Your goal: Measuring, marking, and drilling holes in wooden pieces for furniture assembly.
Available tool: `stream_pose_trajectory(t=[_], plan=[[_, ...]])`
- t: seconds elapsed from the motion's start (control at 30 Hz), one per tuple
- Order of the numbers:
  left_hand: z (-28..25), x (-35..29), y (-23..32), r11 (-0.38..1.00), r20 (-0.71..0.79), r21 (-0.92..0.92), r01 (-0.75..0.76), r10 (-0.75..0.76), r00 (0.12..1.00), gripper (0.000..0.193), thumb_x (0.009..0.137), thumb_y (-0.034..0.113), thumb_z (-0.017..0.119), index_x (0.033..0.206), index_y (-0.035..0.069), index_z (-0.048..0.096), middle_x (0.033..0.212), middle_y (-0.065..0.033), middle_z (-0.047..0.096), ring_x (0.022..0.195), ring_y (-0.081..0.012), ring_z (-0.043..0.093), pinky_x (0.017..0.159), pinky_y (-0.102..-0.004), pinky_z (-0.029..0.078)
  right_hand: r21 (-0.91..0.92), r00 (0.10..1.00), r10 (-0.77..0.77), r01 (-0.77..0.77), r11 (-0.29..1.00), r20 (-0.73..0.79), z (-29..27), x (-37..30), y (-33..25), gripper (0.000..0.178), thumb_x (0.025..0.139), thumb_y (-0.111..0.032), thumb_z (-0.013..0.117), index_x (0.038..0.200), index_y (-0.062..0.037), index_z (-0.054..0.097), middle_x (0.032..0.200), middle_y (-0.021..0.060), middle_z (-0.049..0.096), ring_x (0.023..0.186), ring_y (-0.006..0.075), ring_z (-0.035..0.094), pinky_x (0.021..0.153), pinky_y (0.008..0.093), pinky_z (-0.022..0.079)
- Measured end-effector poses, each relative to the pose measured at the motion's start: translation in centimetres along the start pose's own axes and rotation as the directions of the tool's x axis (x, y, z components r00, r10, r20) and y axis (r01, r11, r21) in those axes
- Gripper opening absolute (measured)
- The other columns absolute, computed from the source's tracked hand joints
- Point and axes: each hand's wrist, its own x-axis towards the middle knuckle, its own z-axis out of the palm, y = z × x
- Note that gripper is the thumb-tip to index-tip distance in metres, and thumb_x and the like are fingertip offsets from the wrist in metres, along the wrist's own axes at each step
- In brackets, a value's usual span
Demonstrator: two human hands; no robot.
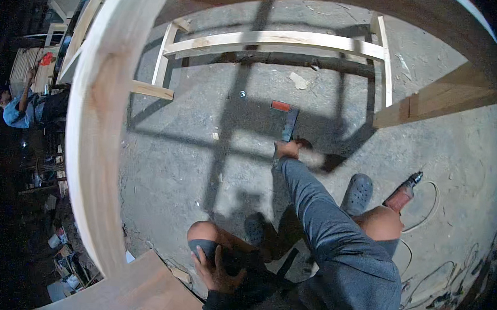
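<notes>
Between one and two o'clock, near the middle of the view, an orange-and-metal square sits over the concrete floor; any marking on it is too small to read. The right hand, its arm stretched forward, has its grip closed around the near end of the blade. Just past six o'clock the left hand rests by the left knee, its grip loose and fingers spread. Toward eight o'clock stands a white tub, contents too dark to tell. A red drill lies past three o'clock.
</notes>
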Motion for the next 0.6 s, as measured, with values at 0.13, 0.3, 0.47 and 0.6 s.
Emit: stream_pose_trajectory(t=[0.13, 0.3, 0.47, 0.6], plan=[[0.2, 2.4, 2.9, 0.967, -0.032, -0.243, 0.075, -0.085, 0.996, 0.105, 0.062, 0.054, 0.090, 0.154, 0.022, 0.050, 0.167, -0.0284, 0.024, 0.148, -0.0626, 0.022, 0.114, -0.0736, 0.029, -0.167, 0.920, 0.105, -0.179, 0.969, -0.378, -2.0, 5.4, 0.9, 0.086, 0.075, -0.054, 0.085, 0.143, -0.0111, 0.056, 0.149, 0.0142, 0.055, 0.126, 0.0347, 0.061, 0.087, 0.0492, 0.060], [-0.1, 3.0, 0.7, 0.996, -0.025, -0.087, -0.012, 0.010, 1.000, 0.103, 0.064, 0.058, 0.087, 0.153, 0.022, 0.050, 0.168, -0.0274, 0.024, 0.149, -0.0606, 0.023, 0.116, -0.0717, 0.029, -0.075, 0.985, -0.082, 0.071, 0.995, -0.154, -5.2, 6.3, -0.4, 0.049, 0.082, -0.040, 0.077, 0.117, -0.0062, 0.072, 0.125, 0.0175, 0.070, 0.111, 0.0369, 0.069, 0.082, 0.0497, 0.060], [-4.3, 5.8, 1.5, 0.994, 0.213, -0.013, -0.105, 0.105, 0.971, 0.101, 0.064, 0.061, 0.087, 0.151, 0.022, 0.052, 0.167, -0.0248, 0.026, 0.152, -0.0575, 0.019, 0.118, -0.0703, 0.027, -0.042, 0.980, -0.185, 0.183, 0.982, -0.073, -14.9, -3.9, -0.1, 0.035, 0.085, -0.034, 0.072, 0.104, -0.0048, 0.073, 0.106, 0.0243, 0.074, 0.098, 0.0404, 0.072, 0.086, 0.0522, 0.058], [-4.9, 4.5, -2.7, 0.892, 0.276, -0.434, -0.124, 0.263, 0.924, 0.078, 0.083, 0.052, 0.078, 0.145, 0.011, 0.055, 0.159, -0.0253, 0.040, 0.151, -0.0503, 0.028, 0.120, -0.0646, 0.029, -0.291, 0.878, -0.431, 0.477, 0.830, 0.209, -28.8, -21.9, -4.7, 0.023, 0.087, -0.024, 0.066, 0.098, -0.0066, 0.074, 0.100, 0.0231, 0.074, 0.098, 0.0418, 0.072, 0.083, 0.0557, 0.057]])
